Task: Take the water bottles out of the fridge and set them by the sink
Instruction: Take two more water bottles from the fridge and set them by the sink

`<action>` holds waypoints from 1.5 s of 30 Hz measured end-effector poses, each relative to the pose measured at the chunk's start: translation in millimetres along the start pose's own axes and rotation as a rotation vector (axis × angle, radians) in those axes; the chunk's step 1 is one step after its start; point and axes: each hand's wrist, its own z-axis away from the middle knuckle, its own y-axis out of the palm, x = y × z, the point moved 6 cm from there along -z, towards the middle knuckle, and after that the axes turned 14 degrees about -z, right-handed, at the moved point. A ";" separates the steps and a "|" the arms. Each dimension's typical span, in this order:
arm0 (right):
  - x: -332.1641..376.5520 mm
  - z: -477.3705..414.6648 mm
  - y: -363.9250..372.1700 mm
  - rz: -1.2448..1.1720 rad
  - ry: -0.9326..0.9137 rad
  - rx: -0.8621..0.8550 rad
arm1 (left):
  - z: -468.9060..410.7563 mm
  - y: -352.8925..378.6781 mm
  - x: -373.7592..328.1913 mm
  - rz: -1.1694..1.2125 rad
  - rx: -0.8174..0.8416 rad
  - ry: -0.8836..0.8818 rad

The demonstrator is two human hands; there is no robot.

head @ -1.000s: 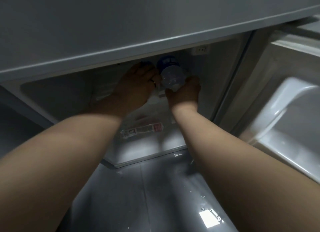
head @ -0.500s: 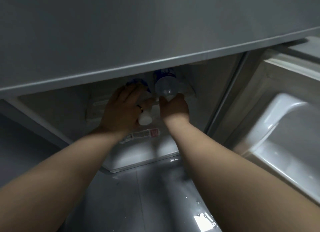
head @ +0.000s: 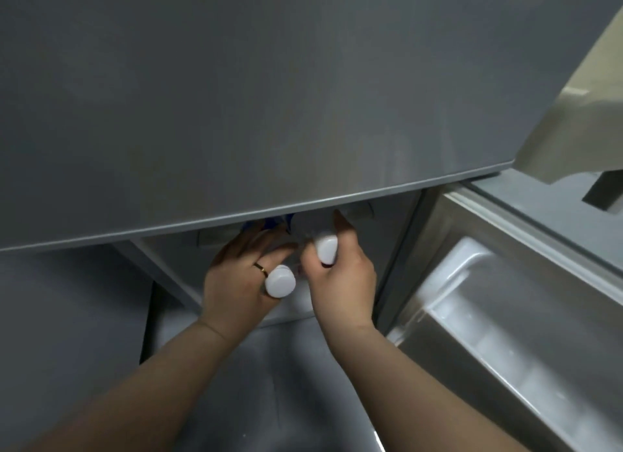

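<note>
Both my hands are at the mouth of the open lower fridge compartment [head: 168, 259], just under the grey upper door. My left hand [head: 241, 276], with a gold ring, is wrapped around a water bottle whose white cap [head: 280, 282] points toward me. My right hand [head: 340, 276] grips a second water bottle by its neck, its white cap [head: 326, 253] also facing me. Blue labels [head: 269, 223] peek out above my left fingers. The bottles' bodies are mostly hidden by my hands and the upper door.
The closed grey upper fridge door [head: 269, 97] fills the top of the view and overhangs my hands. The lower door [head: 505, 316] stands swung open at right with white moulded shelves. Shiny grey floor [head: 263, 384] lies below.
Both hands have drawn back out of the fridge toward me, each bringing a bottle. The view has tilted so the upper door hides most of the compartment.
</note>
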 end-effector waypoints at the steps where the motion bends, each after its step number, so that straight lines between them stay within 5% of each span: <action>1: 6.2 5.7 -1.5 0.007 -0.009 -0.009 | 1.6 -5.8 -0.4 0.020 0.044 -0.023; 7: 60.0 39.6 -24.5 0.105 0.069 -0.019 | 7.9 -56.4 -10.4 0.122 0.393 -0.099; 16: 148.9 86.0 -87.6 0.297 0.274 0.039 | -11.2 -169.5 -57.5 0.634 0.797 -0.326; 21: 243.8 116.4 -150.3 0.376 0.216 0.069 | -62.4 -260.4 -91.3 0.772 0.884 -0.334; 31: 435.3 181.8 -325.4 0.303 0.191 -0.346 | -215.7 -427.3 -223.7 0.853 0.854 0.201; 37: 472.2 257.4 -429.1 0.235 0.139 -0.639 | -233.8 -492.8 -348.4 0.876 0.807 0.562; 45: 497.4 389.0 -563.9 0.298 0.125 -0.876 | -185.4 -575.5 -521.2 0.956 0.806 0.800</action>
